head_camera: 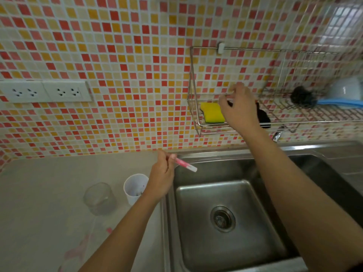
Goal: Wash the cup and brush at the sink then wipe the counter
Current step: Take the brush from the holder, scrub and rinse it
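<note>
My left hand point(161, 177) is closed around a pink and white brush point(185, 165), whose handle points right over the sink's left rim. A white cup point(135, 187) with dark marks inside stands on the counter just left of that hand. My right hand point(238, 107) is raised at the wire rack point(193, 114) on the wall, fingers spread and curled, right beside a yellow and green sponge point(212, 112). It holds nothing that I can see. The steel sink point(231, 213) lies below, dry, with its drain in the middle.
A clear glass point(99, 199) stands left of the white cup. Pink smears point(78, 250) mark the grey counter near its front. The rack also carries a black scrubber point(263, 116), a dark brush with a blue handle point(303, 98) and a pale cup point(345, 89). Wall sockets point(45, 92) sit at left.
</note>
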The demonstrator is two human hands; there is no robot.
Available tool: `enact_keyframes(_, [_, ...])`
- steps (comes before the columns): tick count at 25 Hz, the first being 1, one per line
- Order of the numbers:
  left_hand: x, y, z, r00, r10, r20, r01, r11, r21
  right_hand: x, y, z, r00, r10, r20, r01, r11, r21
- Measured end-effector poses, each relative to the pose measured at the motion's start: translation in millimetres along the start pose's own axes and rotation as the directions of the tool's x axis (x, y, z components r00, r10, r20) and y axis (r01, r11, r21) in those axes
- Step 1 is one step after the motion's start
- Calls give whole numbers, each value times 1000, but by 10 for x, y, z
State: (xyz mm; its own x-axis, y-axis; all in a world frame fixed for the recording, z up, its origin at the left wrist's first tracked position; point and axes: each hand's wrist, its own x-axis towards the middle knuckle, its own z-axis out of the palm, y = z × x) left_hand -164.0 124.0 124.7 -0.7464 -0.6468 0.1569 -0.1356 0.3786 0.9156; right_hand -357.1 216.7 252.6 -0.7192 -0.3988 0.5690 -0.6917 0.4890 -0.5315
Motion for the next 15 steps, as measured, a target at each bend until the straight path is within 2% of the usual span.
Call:
enact_keyframes(1, [4, 27, 78, 1000, -9, -12, 9, 1000, 2, 178, 36, 50, 982, 77, 175, -62, 994, -93])
enact_keyframes(3, [25, 63, 224, 999, -13, -40, 14, 1000, 7, 404, 76, 201, 872, 208, 442, -83, 955, -285])
enact_keyframes(5, [38, 94, 344, 998, -2, -65, 3, 1000, 12, 496, 123, 364, 779, 276, 563, -13, 905, -425])
enact_keyframes(7, [32, 144, 447, 993, -25, -116, 26, 1000, 11, 554, 190, 514, 723, 294, 625, 14, 899, -439])
enact_keyframes(9, [18, 219, 481, 987, -61, -148, 61, 998, -4, 541, 198, 601, 728, 264, 632, 48, 900, -432])
enact_keyframes(11, [-35, 353, 573, 965, -129, -228, 114, 991, -76, 517, 174, 538, 776, 176, 605, 113, 906, -408])
enact_keyframes(13, [-71, 427, 658, 907, -272, -322, 197, 949, -247, 413, 116, 313, 855, 8, 518, 173, 938, -300])
enact_keyframes(15, [-64, 436, 754, 828, -483, -284, 300, 810, -505, 179, 128, -9, 923, -177, 341, 229, 966, -119])
